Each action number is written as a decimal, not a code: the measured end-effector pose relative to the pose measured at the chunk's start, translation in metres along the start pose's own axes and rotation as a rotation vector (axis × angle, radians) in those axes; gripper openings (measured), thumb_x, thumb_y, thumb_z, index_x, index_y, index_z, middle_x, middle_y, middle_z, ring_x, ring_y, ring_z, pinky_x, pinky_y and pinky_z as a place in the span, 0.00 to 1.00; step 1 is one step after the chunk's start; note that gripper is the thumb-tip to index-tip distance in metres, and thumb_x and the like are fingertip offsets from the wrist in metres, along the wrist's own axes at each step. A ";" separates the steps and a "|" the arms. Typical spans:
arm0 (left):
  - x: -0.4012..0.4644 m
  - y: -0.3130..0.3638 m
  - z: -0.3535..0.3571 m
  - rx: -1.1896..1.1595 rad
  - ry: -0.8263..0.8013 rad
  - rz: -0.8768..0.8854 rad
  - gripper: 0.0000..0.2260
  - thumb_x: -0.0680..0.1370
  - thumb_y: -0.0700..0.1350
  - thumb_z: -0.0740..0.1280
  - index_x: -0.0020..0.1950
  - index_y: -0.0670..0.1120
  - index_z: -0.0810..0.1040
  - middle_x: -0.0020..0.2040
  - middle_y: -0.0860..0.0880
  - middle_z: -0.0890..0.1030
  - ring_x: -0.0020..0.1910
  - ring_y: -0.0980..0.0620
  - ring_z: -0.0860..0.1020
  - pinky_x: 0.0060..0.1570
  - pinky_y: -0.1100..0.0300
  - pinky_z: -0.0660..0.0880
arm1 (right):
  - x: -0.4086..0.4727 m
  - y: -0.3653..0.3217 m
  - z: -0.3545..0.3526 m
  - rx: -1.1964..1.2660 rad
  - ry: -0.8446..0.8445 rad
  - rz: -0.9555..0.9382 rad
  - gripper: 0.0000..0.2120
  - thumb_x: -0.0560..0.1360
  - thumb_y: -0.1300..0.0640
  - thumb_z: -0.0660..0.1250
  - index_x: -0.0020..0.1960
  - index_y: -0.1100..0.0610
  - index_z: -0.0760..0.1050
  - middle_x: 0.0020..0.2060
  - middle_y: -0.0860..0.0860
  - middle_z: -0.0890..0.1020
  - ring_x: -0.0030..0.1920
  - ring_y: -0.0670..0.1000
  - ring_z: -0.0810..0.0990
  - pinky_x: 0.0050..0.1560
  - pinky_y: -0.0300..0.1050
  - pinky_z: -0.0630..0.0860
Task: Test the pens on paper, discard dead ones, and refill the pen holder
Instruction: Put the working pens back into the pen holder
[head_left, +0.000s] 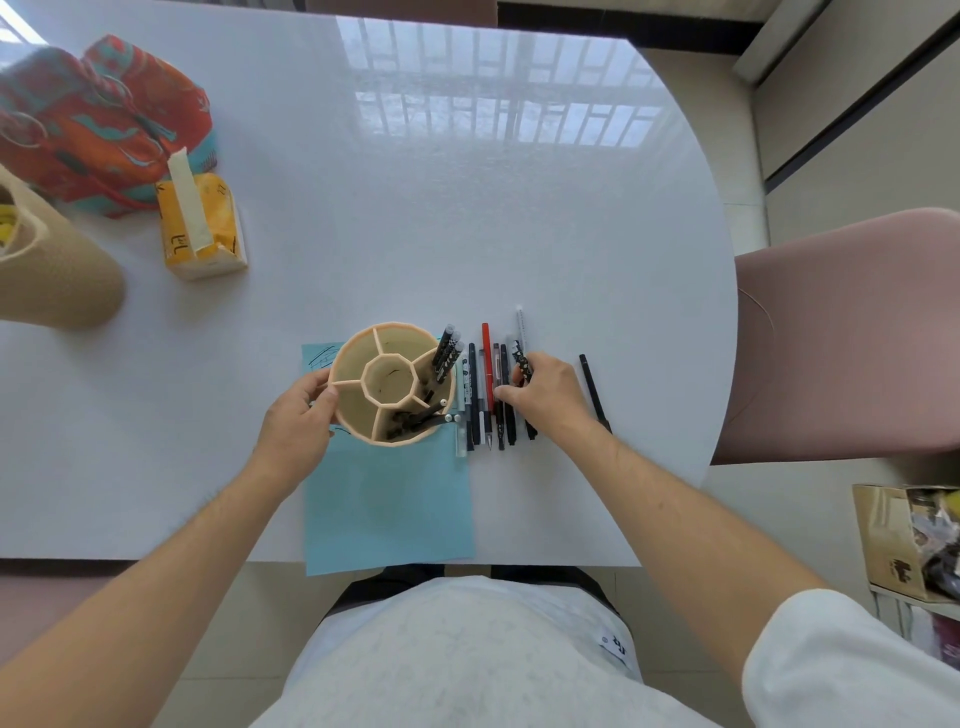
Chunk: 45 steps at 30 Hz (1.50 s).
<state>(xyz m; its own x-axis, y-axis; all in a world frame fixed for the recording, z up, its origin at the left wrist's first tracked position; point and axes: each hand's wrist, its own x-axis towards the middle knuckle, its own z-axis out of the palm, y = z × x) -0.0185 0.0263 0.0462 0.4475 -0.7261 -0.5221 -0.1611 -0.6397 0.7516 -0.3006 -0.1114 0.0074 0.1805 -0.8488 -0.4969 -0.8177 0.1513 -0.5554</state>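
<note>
A peach pen holder (363, 358) with several compartments stands on a light blue paper (389, 499) that carries dark scribbles at its far left corner. My left hand (298, 421) grips the holder's left wall. Several black patterned pens (447, 353) stick out of its right and near compartments. Right of the holder lies a row of pens (485, 395), black, grey and one red. My right hand (543, 392) rests over the row's right end, fingers pinched on a black patterned pen (521, 364). One black pen (595, 392) lies apart, further right.
A woven beige basket (57, 270) stands at the left edge, beside an orange tissue pack (200, 228) and a red patterned bag (104, 119). A pink chair (852, 332) is at the table's right; a cardboard box (904, 540) sits on the floor.
</note>
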 end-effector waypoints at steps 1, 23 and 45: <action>0.000 0.000 -0.001 0.004 0.004 0.000 0.15 0.83 0.48 0.59 0.53 0.68 0.78 0.46 0.58 0.84 0.41 0.60 0.81 0.45 0.55 0.77 | -0.001 0.000 0.000 -0.007 0.007 0.007 0.14 0.69 0.48 0.77 0.42 0.52 0.74 0.37 0.48 0.80 0.35 0.48 0.80 0.34 0.44 0.77; 0.000 -0.006 -0.006 -0.044 -0.018 -0.001 0.12 0.82 0.47 0.60 0.59 0.61 0.79 0.48 0.53 0.84 0.43 0.52 0.83 0.44 0.57 0.76 | -0.026 -0.091 -0.026 1.397 -0.211 -0.041 0.04 0.83 0.63 0.65 0.50 0.60 0.78 0.37 0.55 0.82 0.40 0.55 0.83 0.52 0.53 0.83; -0.003 -0.012 -0.009 -0.036 -0.041 -0.001 0.12 0.81 0.49 0.62 0.56 0.68 0.77 0.52 0.55 0.84 0.42 0.54 0.84 0.45 0.55 0.78 | -0.038 -0.068 -0.001 0.744 -0.052 -0.238 0.13 0.80 0.49 0.68 0.61 0.51 0.82 0.58 0.51 0.84 0.58 0.46 0.82 0.61 0.40 0.78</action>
<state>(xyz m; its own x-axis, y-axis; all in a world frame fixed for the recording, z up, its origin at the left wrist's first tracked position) -0.0100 0.0390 0.0422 0.4115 -0.7353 -0.5385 -0.1284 -0.6317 0.7645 -0.2526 -0.0902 0.0647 0.3454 -0.8790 -0.3288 -0.1753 0.2838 -0.9427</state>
